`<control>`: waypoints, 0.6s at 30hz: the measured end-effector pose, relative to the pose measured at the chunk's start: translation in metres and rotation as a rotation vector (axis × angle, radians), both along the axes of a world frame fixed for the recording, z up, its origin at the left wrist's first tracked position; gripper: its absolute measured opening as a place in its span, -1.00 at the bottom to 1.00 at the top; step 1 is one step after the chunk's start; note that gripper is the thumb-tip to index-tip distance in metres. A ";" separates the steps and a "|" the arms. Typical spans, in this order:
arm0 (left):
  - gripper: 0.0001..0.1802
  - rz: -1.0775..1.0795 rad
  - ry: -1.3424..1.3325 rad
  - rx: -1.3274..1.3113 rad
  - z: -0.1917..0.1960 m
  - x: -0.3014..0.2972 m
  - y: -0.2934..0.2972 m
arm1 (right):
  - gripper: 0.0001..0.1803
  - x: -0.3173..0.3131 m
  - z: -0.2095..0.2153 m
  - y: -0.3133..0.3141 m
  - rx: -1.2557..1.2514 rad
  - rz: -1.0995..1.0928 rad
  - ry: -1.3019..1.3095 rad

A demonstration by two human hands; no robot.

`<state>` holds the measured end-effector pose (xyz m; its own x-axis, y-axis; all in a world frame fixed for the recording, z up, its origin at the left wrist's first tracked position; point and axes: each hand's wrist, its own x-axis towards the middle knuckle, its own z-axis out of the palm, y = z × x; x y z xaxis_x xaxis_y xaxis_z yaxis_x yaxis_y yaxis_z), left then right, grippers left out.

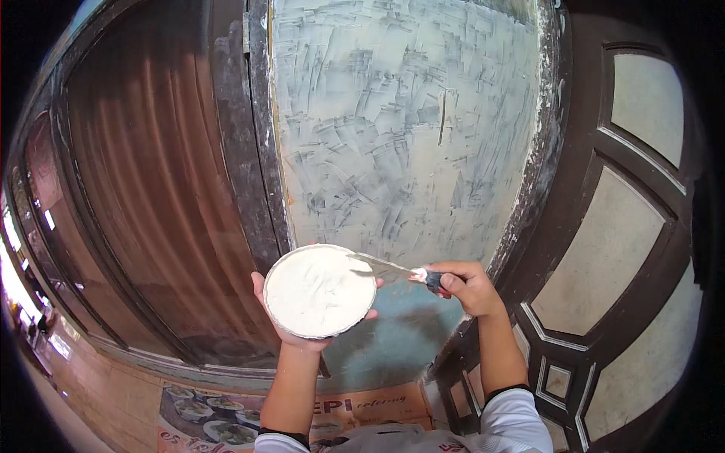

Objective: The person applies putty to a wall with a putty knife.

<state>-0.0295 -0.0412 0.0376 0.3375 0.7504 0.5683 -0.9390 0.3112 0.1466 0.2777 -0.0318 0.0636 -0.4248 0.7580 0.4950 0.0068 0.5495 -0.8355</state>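
My left hand [306, 343] is wrapped round a round bowl [334, 334] from beneath, with the fingertips showing at its sides. White putty-like paste [317, 291] fills the bowl nearly to the rim. In my right hand [476, 288] is the dark handle of a putty knife [389, 266], gripped with the fingers closed. The knife's blade points left, and its tip touches or hovers over the paste at the bowl's right side; I cannot tell which. Ahead stands a pale panel [408, 151] streaked with white paste over blue-grey.
Dark, worn frame posts [260, 128] border the panel. A brown curtain [151, 166] hangs behind the left frame. To the right is a dark wooden door [589, 249] with pale inset panels. A printed banner [370, 408] lies on the tiled floor [128, 392] below.
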 end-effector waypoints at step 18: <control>0.19 -0.044 0.092 0.038 -0.016 -0.016 -0.001 | -0.73 -0.005 -0.006 0.008 0.521 -0.455 -0.261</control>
<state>-0.0451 -0.0424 0.0212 0.4216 0.7123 0.5612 -0.9065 0.3447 0.2436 0.2727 -0.0234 0.0572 -0.2777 0.5819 0.7644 0.4914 0.7698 -0.4074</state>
